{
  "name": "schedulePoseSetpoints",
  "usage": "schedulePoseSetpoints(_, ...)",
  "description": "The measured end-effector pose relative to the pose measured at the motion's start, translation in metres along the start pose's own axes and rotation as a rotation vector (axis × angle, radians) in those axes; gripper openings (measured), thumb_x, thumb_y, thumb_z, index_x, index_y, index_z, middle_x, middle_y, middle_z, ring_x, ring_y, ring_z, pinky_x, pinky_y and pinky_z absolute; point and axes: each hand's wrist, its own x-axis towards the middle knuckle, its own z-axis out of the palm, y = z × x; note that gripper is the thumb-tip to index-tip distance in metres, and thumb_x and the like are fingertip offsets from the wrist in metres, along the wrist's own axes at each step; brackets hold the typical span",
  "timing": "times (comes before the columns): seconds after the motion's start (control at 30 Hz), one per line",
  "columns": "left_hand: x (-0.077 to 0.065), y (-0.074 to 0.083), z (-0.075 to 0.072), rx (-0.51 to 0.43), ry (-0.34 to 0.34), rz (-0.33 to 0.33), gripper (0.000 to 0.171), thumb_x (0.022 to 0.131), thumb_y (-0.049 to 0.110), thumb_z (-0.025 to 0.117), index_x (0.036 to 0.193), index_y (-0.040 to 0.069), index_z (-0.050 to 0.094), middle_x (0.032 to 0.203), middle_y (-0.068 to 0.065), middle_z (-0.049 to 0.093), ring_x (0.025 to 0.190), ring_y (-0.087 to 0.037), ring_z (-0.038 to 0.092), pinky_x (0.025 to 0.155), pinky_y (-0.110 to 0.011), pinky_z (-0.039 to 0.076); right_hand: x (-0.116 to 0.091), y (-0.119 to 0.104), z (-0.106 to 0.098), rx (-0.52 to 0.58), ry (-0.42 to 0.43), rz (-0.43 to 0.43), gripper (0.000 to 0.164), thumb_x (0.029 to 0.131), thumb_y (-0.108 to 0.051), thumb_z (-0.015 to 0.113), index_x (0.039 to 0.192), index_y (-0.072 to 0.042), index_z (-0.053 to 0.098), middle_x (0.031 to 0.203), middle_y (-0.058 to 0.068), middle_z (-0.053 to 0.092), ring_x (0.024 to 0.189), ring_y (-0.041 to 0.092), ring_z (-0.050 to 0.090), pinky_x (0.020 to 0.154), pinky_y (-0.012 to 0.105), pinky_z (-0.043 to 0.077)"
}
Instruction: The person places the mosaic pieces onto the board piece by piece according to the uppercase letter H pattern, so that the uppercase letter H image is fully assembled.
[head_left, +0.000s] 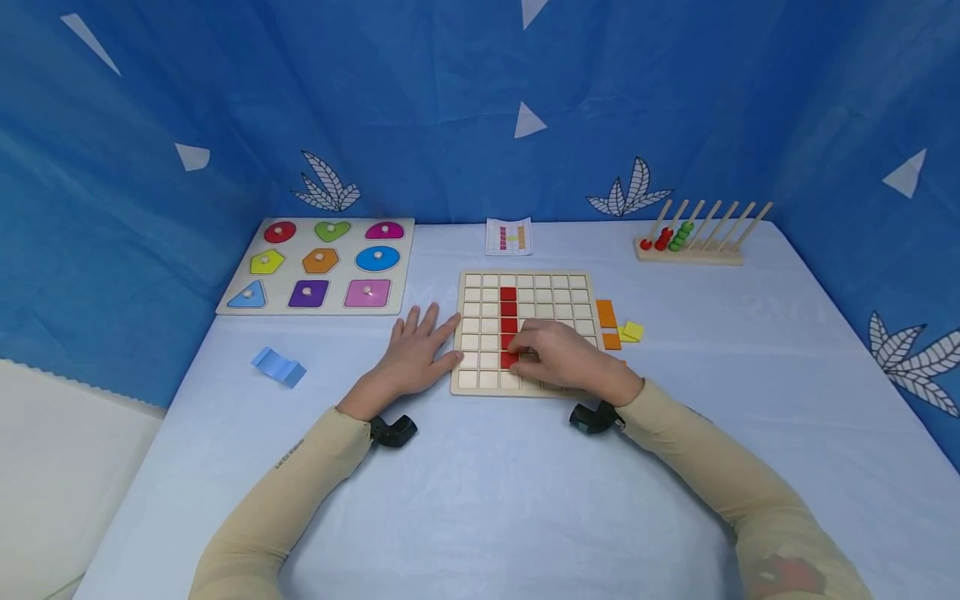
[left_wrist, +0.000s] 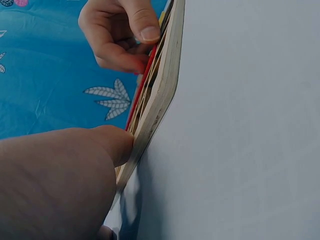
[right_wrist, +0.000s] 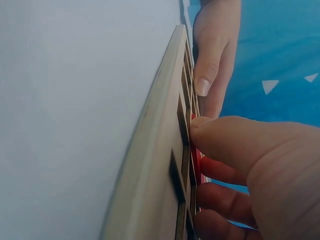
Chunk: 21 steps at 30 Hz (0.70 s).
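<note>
A wooden grid board [head_left: 468,389] with square cells lies flat on the table. Several red square tiles [head_left: 508,309] form one column in it, left of the board's middle. At the lowest of them, my right hand [head_left: 562,354] has its thumb and index finger on the red tile [head_left: 507,360]. In the right wrist view the thumb [right_wrist: 215,127] touches red at the board's surface, other fingers curled beside it. My left hand [head_left: 412,358] lies with fingers spread, its thumb and index fingertip at the board's left edge; the left wrist view shows that thumb [left_wrist: 117,145] on the rim.
Orange tiles [head_left: 606,313] and yellow tiles [head_left: 633,332] lie right of the board. Behind it is a pattern card [head_left: 492,242]. A shape puzzle [head_left: 288,242] stands back left, a bead counter [head_left: 690,254] back right. Folded blue strip [head_left: 278,367] lies at left.
</note>
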Motion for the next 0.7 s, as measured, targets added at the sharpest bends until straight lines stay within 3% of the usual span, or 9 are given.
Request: schedulePoseSetpoints(0.7, 0.0002, -0.0004, 0.0004, -0.008, 0.007, 0.005, 0.069, 0.102, 0.043, 0.051, 0.162, 0.016, 0.030, 0.171, -0.023, 0.011, 0.157, -0.051, -0.001, 0.123, -0.070, 0.003, 0.0002, -0.0041, -0.0015, 0.001, -0.022, 0.051, 0.023, 0.089, -0.025, 0.080, 0.106, -0.010, 0.079, 0.091, -0.001, 0.069, 0.077, 0.011, 0.054, 0.071, 0.024, 0.048)
